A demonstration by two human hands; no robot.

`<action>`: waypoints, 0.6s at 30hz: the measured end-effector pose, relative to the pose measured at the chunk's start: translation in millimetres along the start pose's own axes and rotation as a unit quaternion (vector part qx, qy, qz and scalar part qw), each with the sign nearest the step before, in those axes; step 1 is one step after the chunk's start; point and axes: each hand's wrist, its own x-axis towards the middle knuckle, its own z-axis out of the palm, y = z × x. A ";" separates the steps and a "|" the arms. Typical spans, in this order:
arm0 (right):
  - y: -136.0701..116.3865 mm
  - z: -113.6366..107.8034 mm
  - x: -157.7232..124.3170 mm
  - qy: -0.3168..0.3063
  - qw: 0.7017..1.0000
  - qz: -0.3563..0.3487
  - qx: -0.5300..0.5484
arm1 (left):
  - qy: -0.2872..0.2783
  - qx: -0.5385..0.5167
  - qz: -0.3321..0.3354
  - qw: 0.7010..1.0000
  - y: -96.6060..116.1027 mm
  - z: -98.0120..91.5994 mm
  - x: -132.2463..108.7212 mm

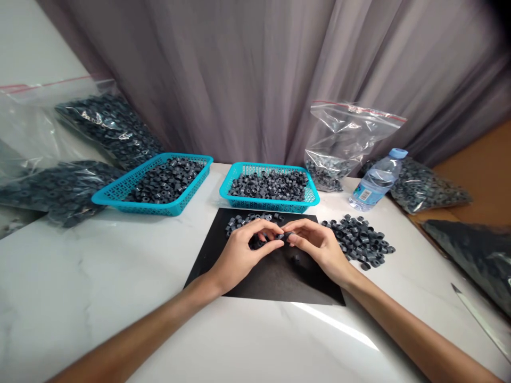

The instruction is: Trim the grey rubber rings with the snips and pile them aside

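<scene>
Over a black mat [255, 282], my two hands meet with their fingertips almost touching. Thumb and fingers of my left hand [239, 252] pinch a small dark grey hollow plastic part [279, 236]. My right hand [321, 247] is closed on a small black plastic part [288, 235], right beside the first one; whether the two are joined I cannot tell. One loose dark piece [296, 259] lies on the mat below my right fingers. Behind my left hand is a pile of grey hollow parts [239, 221], partly hidden. A heap of dark cap-like pieces [363, 242] lies right of my right hand.
Two blue baskets, one left [179, 206] and one central [271, 204], hold many similar parts. Bags of parts stand at the left [107, 127] and back right [331, 165]. A water bottle [375, 183] stands near the right bag. A pointed blade-like tool [477, 316] lies at right.
</scene>
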 end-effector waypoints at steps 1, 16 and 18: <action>-0.5 -0.9 0.5 0.002 1.000 -0.013 -0.003 | -0.001 -0.037 -0.018 0.999 0.5 1.1 0.4; -14.2 -2.6 1.4 0.056 0.998 0.003 0.004 | -0.008 -0.222 -0.101 0.970 0.5 2.9 2.8; -13.8 -0.8 0.9 0.058 0.998 0.002 0.002 | -0.003 -0.214 -0.100 0.972 1.3 3.2 3.0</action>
